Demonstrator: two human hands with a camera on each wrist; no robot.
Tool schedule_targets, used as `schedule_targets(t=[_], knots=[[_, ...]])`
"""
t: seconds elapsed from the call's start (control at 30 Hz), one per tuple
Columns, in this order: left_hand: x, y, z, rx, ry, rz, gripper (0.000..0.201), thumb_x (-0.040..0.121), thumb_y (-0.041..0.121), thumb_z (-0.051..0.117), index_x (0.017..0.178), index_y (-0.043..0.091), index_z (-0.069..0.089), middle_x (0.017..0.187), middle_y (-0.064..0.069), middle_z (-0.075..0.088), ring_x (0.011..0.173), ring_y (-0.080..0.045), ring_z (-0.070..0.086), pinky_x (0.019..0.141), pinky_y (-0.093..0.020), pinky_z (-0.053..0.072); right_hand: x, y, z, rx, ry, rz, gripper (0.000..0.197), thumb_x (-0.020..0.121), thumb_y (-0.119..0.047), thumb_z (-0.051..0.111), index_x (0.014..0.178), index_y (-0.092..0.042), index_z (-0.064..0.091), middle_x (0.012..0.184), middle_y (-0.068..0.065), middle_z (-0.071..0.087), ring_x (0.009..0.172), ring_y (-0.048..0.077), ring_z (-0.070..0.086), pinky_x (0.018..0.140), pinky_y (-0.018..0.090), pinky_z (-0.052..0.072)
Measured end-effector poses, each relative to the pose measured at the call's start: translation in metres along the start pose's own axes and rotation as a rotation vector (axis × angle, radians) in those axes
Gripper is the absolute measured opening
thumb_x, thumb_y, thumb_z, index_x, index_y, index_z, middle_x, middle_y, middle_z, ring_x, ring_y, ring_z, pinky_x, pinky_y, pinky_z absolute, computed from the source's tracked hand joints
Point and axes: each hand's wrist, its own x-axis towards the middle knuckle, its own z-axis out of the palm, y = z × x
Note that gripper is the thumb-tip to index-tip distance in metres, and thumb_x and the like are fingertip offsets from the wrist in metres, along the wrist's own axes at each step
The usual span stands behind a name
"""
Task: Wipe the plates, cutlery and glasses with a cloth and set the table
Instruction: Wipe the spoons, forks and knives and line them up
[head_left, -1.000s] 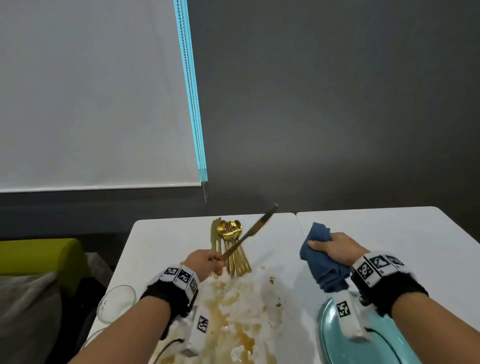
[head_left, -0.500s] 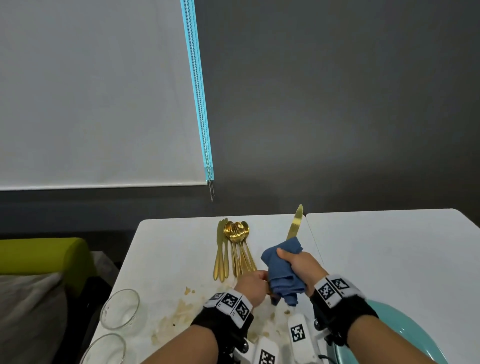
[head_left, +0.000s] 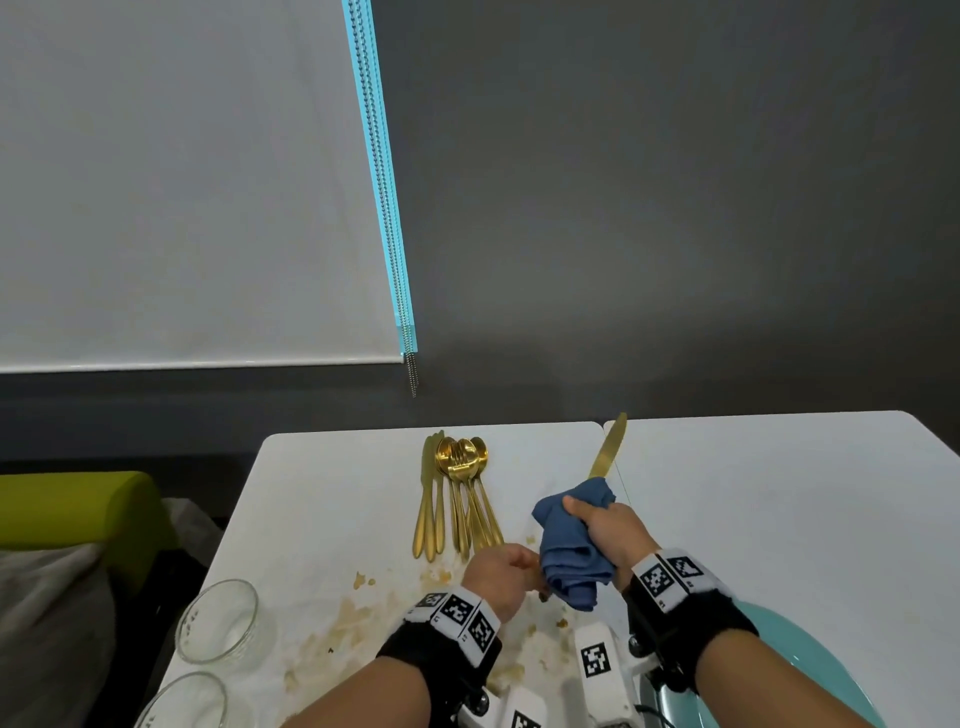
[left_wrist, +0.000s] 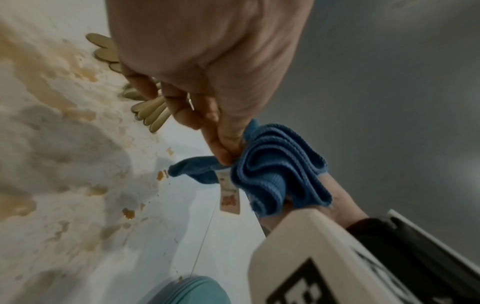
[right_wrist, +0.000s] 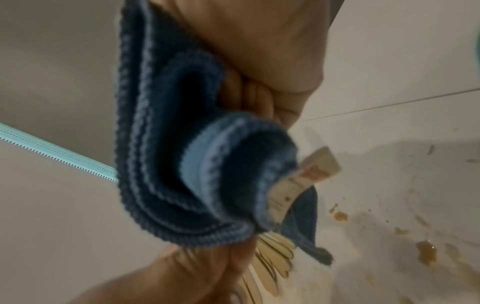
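White table (head_left: 332, 499) against a dark wall, stained brown near my wrists. Far left of my left hand (head_left: 498, 574): two glasses (head_left: 218, 621) at the table edge, apparently unwiped. Beyond that hand, a row of gold cutlery (head_left: 457, 499) waits. My left hand pinches the gold knife (head_left: 608, 447) handle; my right hand (head_left: 608, 530) grips the blue cloth (head_left: 569, 551) round its blade. Teal plate (head_left: 810, 654) under my right wrist. Open tabletop lies right; place setting not begun, I judge.
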Motion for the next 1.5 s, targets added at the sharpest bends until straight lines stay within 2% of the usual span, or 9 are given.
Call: schedule_targets(t=[0.2, 0.4, 0.53, 0.7, 0.83, 0.97, 1.23, 1.37, 1.5], knots=[[0.009, 0.002, 0.002, 0.123, 0.109, 0.044, 0.025, 0.091, 0.001, 0.048, 0.078, 0.018, 0.060, 0.073, 0.007, 0.053, 0.081, -0.014, 0.051, 0.069, -0.017, 0.039, -0.007, 0.008, 0.006, -0.152, -0.092, 0.009, 0.041, 0.090, -0.028, 0.061, 0.109, 0.008, 0.057, 0.083, 0.011, 0.062, 0.084, 0.028, 0.060, 0.076, 0.033, 0.052], [0.020, 0.021, -0.031, 0.466, 0.047, -0.013, 0.031, 0.093, 0.027, 0.055, 0.120, 0.013, 0.062, 0.113, -0.004, 0.069, 0.104, -0.016, 0.065, 0.087, -0.023, 0.048, -0.014, 0.008, 0.003, -0.619, -0.079, -0.074, 0.040, 0.093, -0.032, 0.054, 0.113, 0.002, 0.057, 0.108, 0.016, 0.062, 0.108, 0.030, 0.058, 0.093, 0.033, 0.046], [0.034, 0.035, -0.031, 0.336, 0.165, 0.009, 0.029, 0.092, 0.035, 0.054, 0.112, 0.017, 0.065, 0.092, 0.002, 0.068, 0.081, -0.011, 0.060, 0.061, -0.018, 0.047, -0.018, 0.000, 0.020, -0.848, -0.129, -0.134, 0.035, 0.098, -0.023, 0.040, 0.118, 0.000, 0.057, 0.122, 0.016, 0.060, 0.115, 0.028, 0.056, 0.089, 0.029, 0.044], [0.050, 0.036, -0.031, 0.250, 0.176, -0.116, 0.042, 0.092, 0.040, 0.054, 0.115, 0.007, 0.067, 0.117, -0.008, 0.067, 0.104, -0.022, 0.062, 0.092, -0.030, 0.049, -0.004, 0.001, 0.046, -1.029, -0.180, -0.220, 0.016, 0.091, -0.024, 0.047, 0.076, -0.019, 0.046, 0.116, 0.012, 0.062, 0.100, 0.024, 0.060, 0.063, 0.019, 0.036], [0.059, 0.033, -0.041, 0.181, 0.152, -0.223, 0.053, 0.100, 0.042, 0.035, 0.135, 0.004, 0.048, 0.136, -0.016, 0.052, 0.126, -0.028, 0.049, 0.103, -0.032, 0.038, 0.001, 0.001, 0.061, -1.124, -0.165, -0.186, 0.025, 0.089, -0.020, 0.049, 0.110, -0.009, 0.057, 0.120, 0.013, 0.059, 0.107, 0.026, 0.060, 0.073, 0.024, 0.040], [0.066, 0.034, -0.054, 0.186, 0.137, -0.241, 0.046, 0.097, 0.033, 0.047, 0.127, -0.001, 0.055, 0.133, -0.016, 0.055, 0.125, -0.027, 0.051, 0.077, -0.018, 0.047, 0.005, -0.002, 0.075, -1.193, -0.182, -0.204, 0.024, 0.089, -0.019, 0.051, 0.112, -0.012, 0.055, 0.122, 0.012, 0.058, 0.112, 0.025, 0.058, 0.085, 0.026, 0.045], [0.073, 0.032, -0.066, 0.100, 0.305, -0.249, 0.040, 0.103, 0.030, 0.027, 0.131, 0.011, 0.050, 0.134, -0.011, 0.053, 0.123, -0.024, 0.050, 0.101, -0.026, 0.037, 0.016, -0.007, 0.078, -1.218, -0.251, -0.299, 0.032, 0.089, -0.025, 0.053, 0.113, -0.004, 0.057, 0.115, 0.014, 0.061, 0.095, 0.023, 0.059, 0.063, 0.022, 0.040], [0.081, 0.018, -0.069, 0.084, 0.297, -0.243, 0.036, 0.095, 0.029, 0.052, 0.119, 0.005, 0.063, 0.123, -0.012, 0.063, 0.116, -0.025, 0.059, 0.060, -0.015, 0.042, 0.025, -0.001, 0.074, -1.245, -0.323, -0.365, 0.020, 0.090, -0.026, 0.051, 0.073, -0.016, 0.046, 0.105, 0.014, 0.063, 0.096, 0.026, 0.061, 0.050, 0.015, 0.023], [0.088, 0.013, -0.073, 0.051, 0.285, -0.243, 0.036, 0.093, 0.029, 0.056, 0.114, 0.002, 0.066, 0.120, -0.013, 0.065, 0.116, -0.027, 0.059, 0.082, -0.029, 0.046, 0.017, -0.007, 0.066, -1.161, -0.387, -0.341, 0.021, 0.089, -0.030, 0.057, 0.080, -0.012, 0.053, 0.100, 0.015, 0.064, 0.094, 0.025, 0.060, 0.062, 0.023, 0.036]])
